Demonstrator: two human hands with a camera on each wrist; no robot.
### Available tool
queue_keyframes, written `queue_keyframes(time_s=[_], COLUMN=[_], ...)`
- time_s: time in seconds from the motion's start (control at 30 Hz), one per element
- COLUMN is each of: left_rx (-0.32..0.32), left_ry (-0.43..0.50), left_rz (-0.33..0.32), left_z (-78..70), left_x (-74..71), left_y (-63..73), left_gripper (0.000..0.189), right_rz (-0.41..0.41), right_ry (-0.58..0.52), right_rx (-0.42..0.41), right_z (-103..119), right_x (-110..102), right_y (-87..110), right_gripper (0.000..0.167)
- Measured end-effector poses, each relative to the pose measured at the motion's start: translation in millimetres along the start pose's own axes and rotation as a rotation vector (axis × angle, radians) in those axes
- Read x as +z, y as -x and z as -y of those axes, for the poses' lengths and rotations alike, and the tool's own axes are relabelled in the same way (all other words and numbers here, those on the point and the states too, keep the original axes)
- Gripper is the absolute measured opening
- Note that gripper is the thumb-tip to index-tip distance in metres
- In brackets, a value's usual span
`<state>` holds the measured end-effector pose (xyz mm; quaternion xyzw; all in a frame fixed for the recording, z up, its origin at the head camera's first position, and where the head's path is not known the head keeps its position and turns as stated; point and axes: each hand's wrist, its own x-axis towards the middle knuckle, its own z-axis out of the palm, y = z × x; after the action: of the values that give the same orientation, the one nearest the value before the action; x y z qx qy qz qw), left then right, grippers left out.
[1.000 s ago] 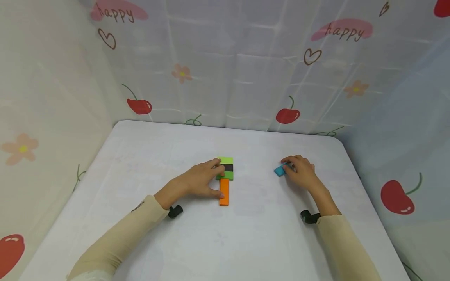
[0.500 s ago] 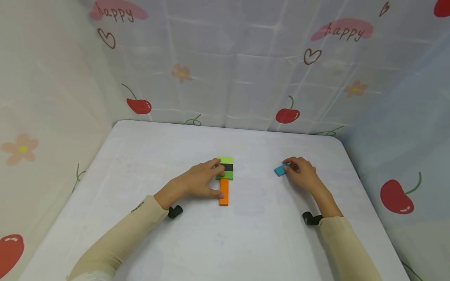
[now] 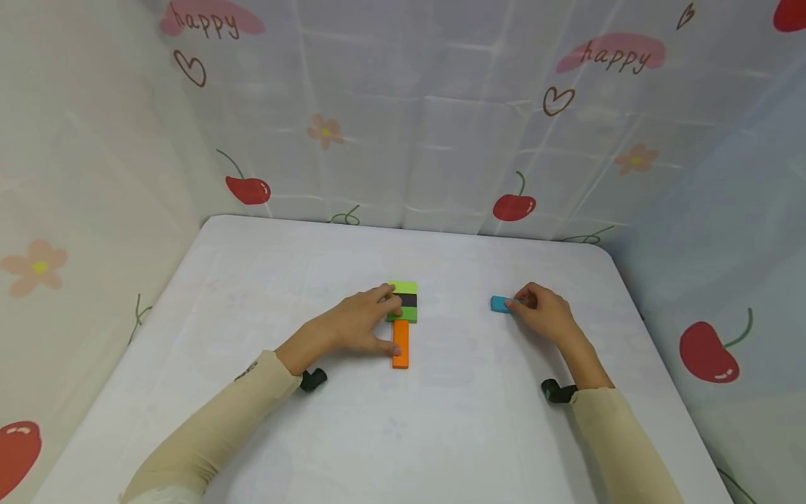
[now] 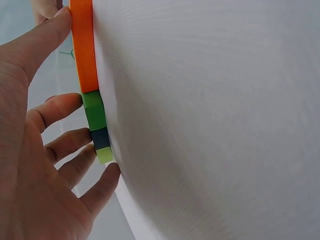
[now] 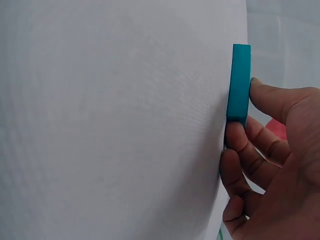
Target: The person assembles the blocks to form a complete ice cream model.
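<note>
My left hand (image 3: pixel 362 322) is spread with its fingertips on a row of flat blocks on the table. The thumb touches the orange block (image 3: pixel 401 344); the other fingers lie at the left edge of a light green block (image 3: pixel 406 287), a black block (image 3: pixel 409 300) and a green block (image 3: pixel 408 314). In the left wrist view these blocks line up end to end with the orange block (image 4: pixel 84 45). To the right, my right hand (image 3: pixel 543 311) pinches a blue block (image 3: pixel 500 304) between thumb and fingers. The right wrist view shows the blue block (image 5: pixel 239 82) standing on its narrow side.
A white-covered table (image 3: pixel 403 434) bears everything. A patterned curtain (image 3: pixel 403 140) hangs behind and at both sides. A black wrist-worn device (image 3: pixel 313 380) sits under the left wrist, and another black device (image 3: pixel 557 392) under the right.
My right hand has turned the blue block from a slant to nearly level in the head view and shifted slightly right. The left hand and the other blocks have stayed put.
</note>
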<state>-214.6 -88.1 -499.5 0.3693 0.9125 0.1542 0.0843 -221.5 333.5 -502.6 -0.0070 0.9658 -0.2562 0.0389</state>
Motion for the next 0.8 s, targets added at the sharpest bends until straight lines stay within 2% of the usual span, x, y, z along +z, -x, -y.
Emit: queue_keyframes(time_s=[0.17, 0.5, 0.8], left_rx=[0.000, -0.010, -0.002], left_ry=[0.002, 0.008, 0.025], left_rz=[-0.003, 0.005, 0.008], left_z=[-0.5, -1.0, -1.3], left_x=[-0.3, -1.9, -2.7], left_y=[0.0, 1.2, 1.6], left_gripper=[0.068, 0.068, 0.068], right_rz=[0.034, 0.068, 0.067], right_ry=[-0.007, -0.018, -0.020], right_rx=[0.058, 0.076, 0.086], right_z=[4, 13, 22], right_x=[-3, -7, -3], right_y=[2.4, 2.5, -7.1], right_gripper=[0.048, 0.046, 0.044])
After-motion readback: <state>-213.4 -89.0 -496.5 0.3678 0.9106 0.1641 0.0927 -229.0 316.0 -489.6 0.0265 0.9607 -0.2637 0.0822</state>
